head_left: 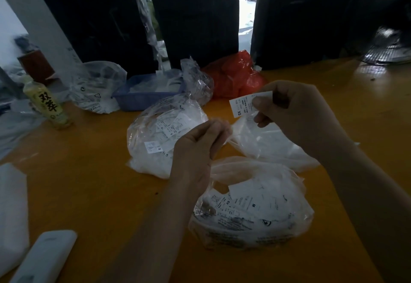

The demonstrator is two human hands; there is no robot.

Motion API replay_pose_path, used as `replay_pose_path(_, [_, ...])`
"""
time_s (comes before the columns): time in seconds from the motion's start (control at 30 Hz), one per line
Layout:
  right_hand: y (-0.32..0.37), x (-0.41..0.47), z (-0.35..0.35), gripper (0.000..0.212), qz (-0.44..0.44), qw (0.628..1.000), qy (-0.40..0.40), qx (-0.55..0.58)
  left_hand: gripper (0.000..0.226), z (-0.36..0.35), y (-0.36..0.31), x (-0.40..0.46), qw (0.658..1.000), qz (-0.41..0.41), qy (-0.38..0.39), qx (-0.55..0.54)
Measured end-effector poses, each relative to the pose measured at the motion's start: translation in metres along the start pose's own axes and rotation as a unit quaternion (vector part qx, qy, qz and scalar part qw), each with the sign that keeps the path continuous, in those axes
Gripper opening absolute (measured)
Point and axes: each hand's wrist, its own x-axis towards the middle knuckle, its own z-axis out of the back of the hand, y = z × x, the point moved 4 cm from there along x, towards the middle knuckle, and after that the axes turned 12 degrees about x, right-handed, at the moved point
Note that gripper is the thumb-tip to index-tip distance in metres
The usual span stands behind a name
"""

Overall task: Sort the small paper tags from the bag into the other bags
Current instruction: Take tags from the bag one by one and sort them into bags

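My right hand (295, 116) pinches a small white paper tag (245, 104) marked XS, held above the table. My left hand (200, 149) grips the rim of a clear plastic bag (273, 147) that lies under the right hand. A fuller clear bag of tags (160, 133), with M and S tags showing, sits to the left of my left hand. Nearest to me lies a printed clear bag (255, 213) holding mixed tags, with XS and M visible.
On the yellow table (100, 193) stand a blue tray (142, 96), a red bag (235, 75), two more clear bags (95, 87) (198, 80) and a drink bottle (47, 102). A white device (44, 258) lies at front left. Dark boxes (195, 15) line the back.
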Motion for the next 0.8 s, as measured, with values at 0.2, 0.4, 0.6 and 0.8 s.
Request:
replay_pose_path(0.2, [0.011,-0.004,0.0,0.005,0.06,0.998,-0.014,-0.035,0.025,-0.004,0.002,-0.003,0.998,-0.021,0.044,0.047])
replay_pose_path(0.4, [0.016,-0.009,-0.008,0.008,0.087,0.994,0.011,-0.065,0.021,-0.003,0.001,-0.005,0.995,-0.028,0.025,0.091])
replay_pose_path(0.6, [0.016,-0.01,-0.009,0.009,0.092,0.993,0.006,-0.069,0.012,0.005,0.001,-0.003,0.984,-0.045,-0.047,0.168])
replay_pose_path(0.8, [0.016,-0.01,-0.009,0.006,0.087,0.994,0.009,-0.069,0.009,0.005,-0.002,-0.003,0.973,-0.101,-0.043,0.201])
